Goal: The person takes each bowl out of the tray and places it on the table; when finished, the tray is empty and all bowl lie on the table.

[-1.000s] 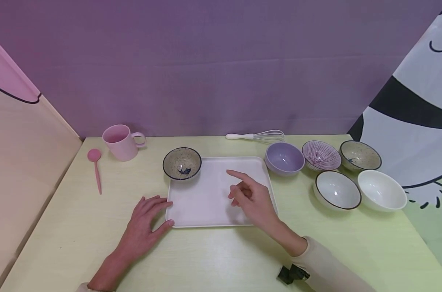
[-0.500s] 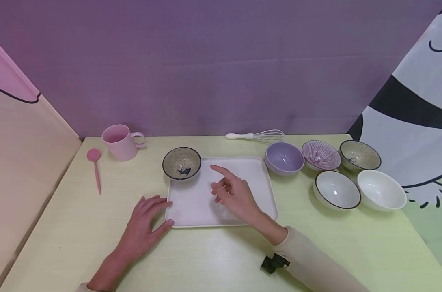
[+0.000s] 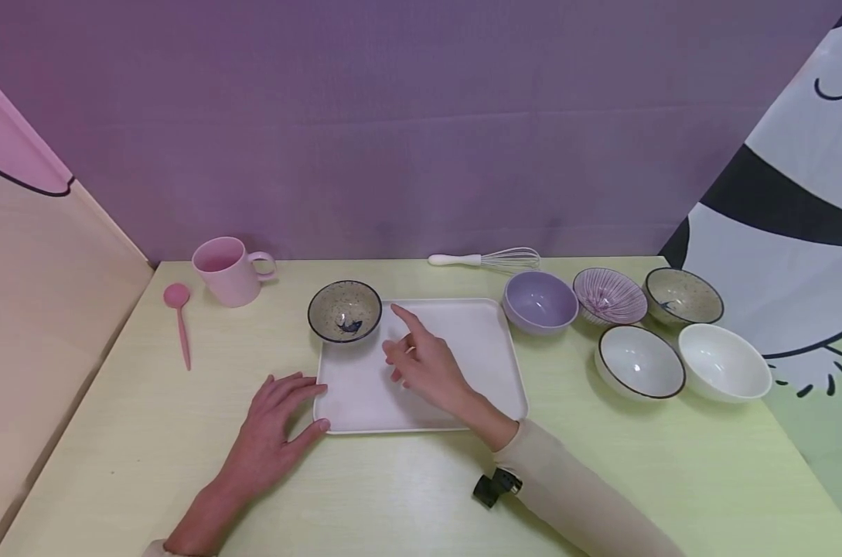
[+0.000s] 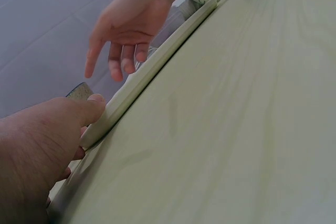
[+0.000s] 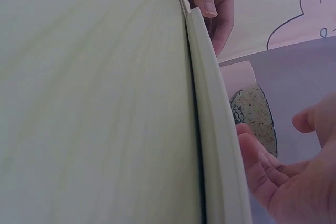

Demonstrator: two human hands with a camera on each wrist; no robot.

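A white rectangular tray (image 3: 476,348) lies on the table. At its left front corner my left hand (image 3: 274,425) rests with spread fingers, thumb and fingertips touching the rim. A speckled beige bowl (image 3: 342,305) with a dark rim and a blue motif inside stands over the tray's back left corner. Above the tray, just right of that bowl, hovers my right hand (image 3: 427,367), index finger extended and the others loosely bent, holding nothing. From the right wrist view, the bowl (image 5: 261,111) shows behind the right hand's fingers, beyond the tray edge (image 5: 218,119).
Right of the tray stand a lilac bowl (image 3: 540,303), a purple-striped bowl (image 3: 611,296), another speckled bowl (image 3: 685,296) and two white bowls (image 3: 641,362). A whisk (image 3: 486,259) lies behind. At left are a pink mug (image 3: 229,275) and a pink spoon (image 3: 180,317).
My right hand has moved left across the tray toward the speckled bowl, its wrist following. The left hand, the bowls and the tray stay where they were.
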